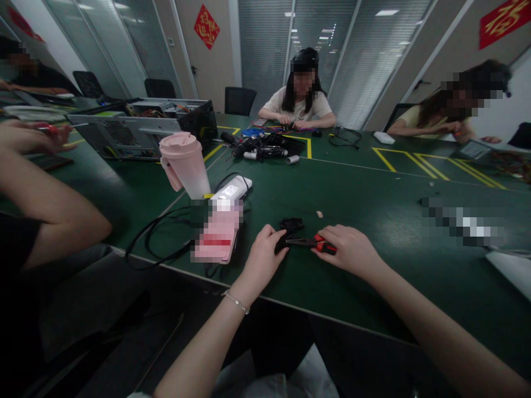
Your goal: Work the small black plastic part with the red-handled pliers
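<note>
My right hand (346,247) is closed around the red and black handles of needle-nose pliers (305,242), whose jaws point left. Pinched between the thumb and fingers of my left hand (267,249) is a small black part (282,241), too dark to make out its kind. The plier tips meet this part, though whether they grip it cannot be seen. Just beyond lies another black piece (291,223) on the green table. A small pale scrap (319,214) rests beyond my right hand.
To the left are a pink tumbler (186,163), a white device (232,190) with a black cable, and an opened computer case (141,130). A drill (244,146) lies among parts at the middle. A co-worker's arm (62,210) reaches in from the left; other people sit across the table.
</note>
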{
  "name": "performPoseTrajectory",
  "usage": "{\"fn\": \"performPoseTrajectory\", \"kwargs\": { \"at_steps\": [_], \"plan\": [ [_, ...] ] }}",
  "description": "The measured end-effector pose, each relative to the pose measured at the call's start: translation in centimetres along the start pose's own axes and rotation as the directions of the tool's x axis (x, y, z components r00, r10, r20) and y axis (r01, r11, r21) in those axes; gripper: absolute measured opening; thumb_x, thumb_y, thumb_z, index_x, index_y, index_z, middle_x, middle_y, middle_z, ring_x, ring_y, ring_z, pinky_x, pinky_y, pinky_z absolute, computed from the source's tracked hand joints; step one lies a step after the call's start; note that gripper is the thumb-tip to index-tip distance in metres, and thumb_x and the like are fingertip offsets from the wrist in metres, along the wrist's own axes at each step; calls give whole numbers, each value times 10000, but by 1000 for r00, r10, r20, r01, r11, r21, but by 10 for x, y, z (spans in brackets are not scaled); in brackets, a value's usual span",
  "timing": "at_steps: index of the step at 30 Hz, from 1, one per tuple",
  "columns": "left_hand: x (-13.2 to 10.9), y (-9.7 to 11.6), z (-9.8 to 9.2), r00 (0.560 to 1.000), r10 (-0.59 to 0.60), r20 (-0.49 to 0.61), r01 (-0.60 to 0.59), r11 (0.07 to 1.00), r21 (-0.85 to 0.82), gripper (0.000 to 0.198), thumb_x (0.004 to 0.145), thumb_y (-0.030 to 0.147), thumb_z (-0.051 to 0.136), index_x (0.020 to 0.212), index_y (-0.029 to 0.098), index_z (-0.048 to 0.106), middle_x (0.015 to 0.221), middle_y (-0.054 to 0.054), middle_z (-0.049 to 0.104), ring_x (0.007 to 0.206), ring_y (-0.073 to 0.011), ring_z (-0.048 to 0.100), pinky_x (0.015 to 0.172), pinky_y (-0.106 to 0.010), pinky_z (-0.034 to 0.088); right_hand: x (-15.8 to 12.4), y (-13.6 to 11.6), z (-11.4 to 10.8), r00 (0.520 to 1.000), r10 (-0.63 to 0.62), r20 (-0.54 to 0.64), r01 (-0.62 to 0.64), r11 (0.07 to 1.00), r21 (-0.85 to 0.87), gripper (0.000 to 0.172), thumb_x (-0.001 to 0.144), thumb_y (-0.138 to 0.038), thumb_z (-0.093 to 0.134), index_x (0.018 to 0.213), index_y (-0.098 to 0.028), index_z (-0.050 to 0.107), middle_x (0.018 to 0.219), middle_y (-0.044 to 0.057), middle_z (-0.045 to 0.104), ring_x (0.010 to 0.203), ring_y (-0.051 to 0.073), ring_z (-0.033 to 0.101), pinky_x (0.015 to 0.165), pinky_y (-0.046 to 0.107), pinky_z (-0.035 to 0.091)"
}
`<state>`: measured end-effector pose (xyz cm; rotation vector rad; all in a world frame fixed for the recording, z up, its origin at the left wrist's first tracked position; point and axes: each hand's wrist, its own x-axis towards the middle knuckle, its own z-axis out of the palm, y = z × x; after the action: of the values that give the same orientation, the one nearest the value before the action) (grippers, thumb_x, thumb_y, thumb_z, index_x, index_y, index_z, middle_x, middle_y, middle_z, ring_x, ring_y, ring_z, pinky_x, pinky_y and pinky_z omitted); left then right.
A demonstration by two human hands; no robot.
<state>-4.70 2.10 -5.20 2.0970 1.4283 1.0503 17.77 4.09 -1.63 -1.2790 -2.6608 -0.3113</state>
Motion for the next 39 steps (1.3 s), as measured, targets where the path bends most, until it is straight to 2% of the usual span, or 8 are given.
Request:
{"fn": "performPoseTrajectory", "kwargs": {
  "at_steps": [8,13,23,39],
  "plan": [
    [1,1,-1,1000,5,-26,-6,999,-44,385,712,85,622,1080,190,576,1056,-47,486,964,-171,526,888,-334,447,0,0,0,1000,3,11,-3,1000,8,337,798,-450,470,901,-160,608,848,75,632,731,168,547,630,288,408],
    [1,1,-1,1000,-26,1,26,999,-45,375,728,111,614,1089,199,571,997,-42,511,910,-175,542,848,-358,468,0,0,-1,1000,-2,5,2,1000,10,335,801,-443,464,901,-159,611,853,81,634,732,172,549,628,295,410],
    [1,1,-2,998,-55,26,56,998,-37,372,726,124,616,1087,204,574,989,-41,514,833,-160,545,786,-327,481,1,0,-1,1000,-4,0,4,1000,-3,321,799,-446,466,883,-170,607,824,72,631,718,167,550,624,285,398],
    [0,1,-2,997,-74,20,75,997,-29,373,737,151,612,1103,205,568,913,-22,493,798,-154,538,778,-328,476,0,1,-2,999,-24,-27,24,1000,16,307,795,-436,477,875,-172,611,824,74,637,716,164,555,611,281,406]
  ]
}}
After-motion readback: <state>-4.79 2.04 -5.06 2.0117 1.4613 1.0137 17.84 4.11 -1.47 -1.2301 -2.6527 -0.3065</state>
